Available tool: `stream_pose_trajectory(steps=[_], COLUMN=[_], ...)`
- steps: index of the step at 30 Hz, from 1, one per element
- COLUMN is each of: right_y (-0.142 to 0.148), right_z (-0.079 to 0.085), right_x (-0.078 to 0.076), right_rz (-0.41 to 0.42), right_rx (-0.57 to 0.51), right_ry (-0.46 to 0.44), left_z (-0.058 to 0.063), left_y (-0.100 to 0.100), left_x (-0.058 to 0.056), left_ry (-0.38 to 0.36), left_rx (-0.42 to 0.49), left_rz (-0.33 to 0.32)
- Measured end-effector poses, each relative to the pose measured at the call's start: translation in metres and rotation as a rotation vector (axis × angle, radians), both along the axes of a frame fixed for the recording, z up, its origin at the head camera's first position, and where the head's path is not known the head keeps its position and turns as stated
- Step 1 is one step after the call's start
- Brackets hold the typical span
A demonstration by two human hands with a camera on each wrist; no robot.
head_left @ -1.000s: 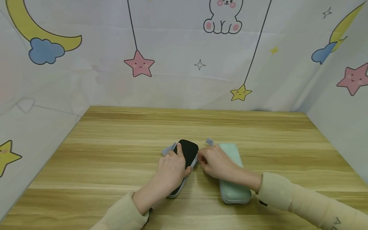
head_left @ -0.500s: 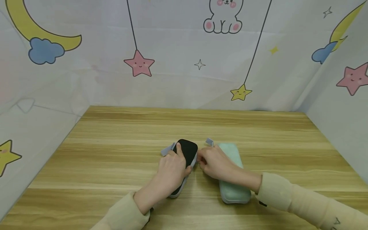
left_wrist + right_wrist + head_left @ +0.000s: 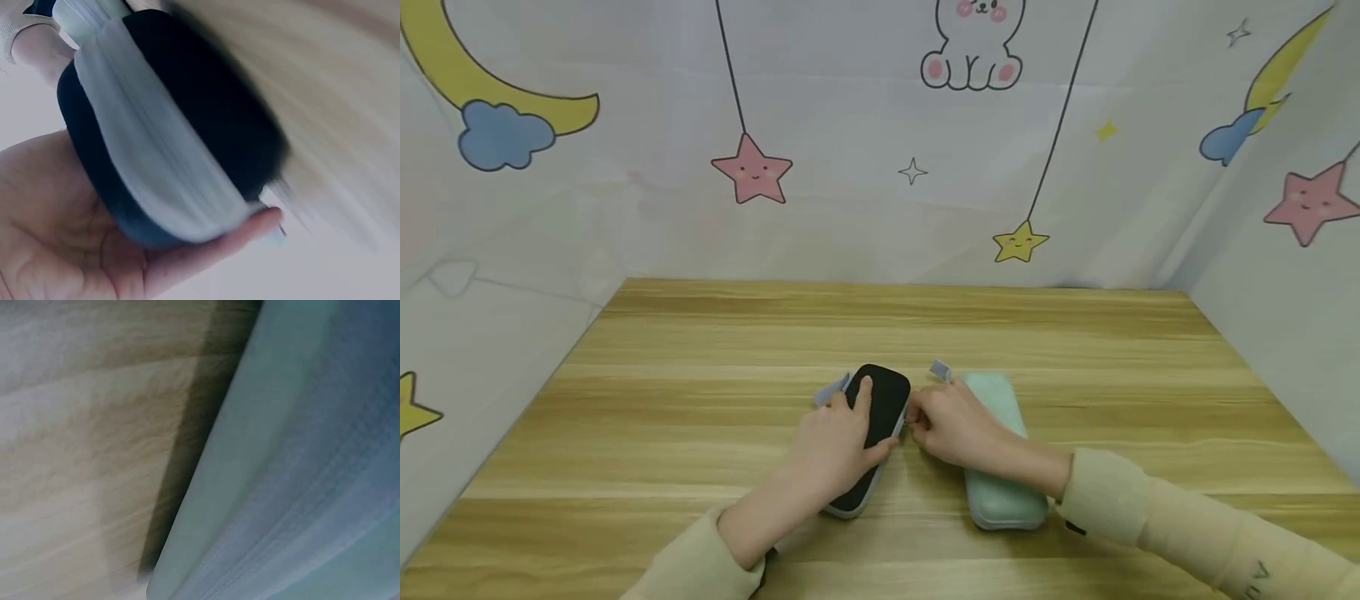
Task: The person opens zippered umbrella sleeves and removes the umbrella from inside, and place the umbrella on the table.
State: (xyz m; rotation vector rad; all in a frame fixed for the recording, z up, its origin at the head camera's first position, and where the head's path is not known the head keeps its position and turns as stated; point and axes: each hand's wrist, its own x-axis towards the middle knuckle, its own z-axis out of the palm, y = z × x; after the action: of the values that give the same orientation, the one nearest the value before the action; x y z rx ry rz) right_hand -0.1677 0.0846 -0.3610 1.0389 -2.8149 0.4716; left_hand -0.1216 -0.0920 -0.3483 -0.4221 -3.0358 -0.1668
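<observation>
A black zippered case [image 3: 885, 400] with a grey zipper band lies slantwise on the table in the head view. My left hand [image 3: 827, 446] holds it from above, index finger straight along the top and thumb along the right edge. In the left wrist view the pale zipper band [image 3: 156, 144] runs round the case, with a straight digit across its end. My right hand [image 3: 958, 425] has its fingertips pinched at the case's right side, on what looks like the zipper pull; the fingers largely hide it. Under the right wrist lies a mint-green zippered case [image 3: 1007, 500].
Grey-blue fabric tabs stick out at the far end of both cases, one beside the black case [image 3: 831, 392] and one by the mint case [image 3: 940, 370]. The wooden table [image 3: 700, 333] meets a white printed cloth backdrop [image 3: 850, 233] behind and at the sides.
The left hand has shifted slightly back and left on the black case, its thumb now more stretched out. The right hand keeps its pinch at the case's side. The head view has shifted slightly.
</observation>
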Motion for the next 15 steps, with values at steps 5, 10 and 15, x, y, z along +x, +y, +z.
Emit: stream_pose_trajectory(steps=[5,10,15], right_y=[0.001,0.004,0.005], right_z=[-0.001,-0.003,-0.004], right_x=[0.001,0.002,0.002], right_rz=[0.003,0.006,0.006], right_rx=[-0.01,-0.01,-0.006], right_ry=[-0.005,0.0,-0.005], left_z=[0.0,0.001,0.001], left_y=[-0.013,-0.023,-0.031], left_x=[0.0,0.0,-0.002], left_ry=[-0.052,-0.081,-0.091], left_rx=[0.063,0.104,0.12], left_rz=[-0.082,-0.136,-0.213])
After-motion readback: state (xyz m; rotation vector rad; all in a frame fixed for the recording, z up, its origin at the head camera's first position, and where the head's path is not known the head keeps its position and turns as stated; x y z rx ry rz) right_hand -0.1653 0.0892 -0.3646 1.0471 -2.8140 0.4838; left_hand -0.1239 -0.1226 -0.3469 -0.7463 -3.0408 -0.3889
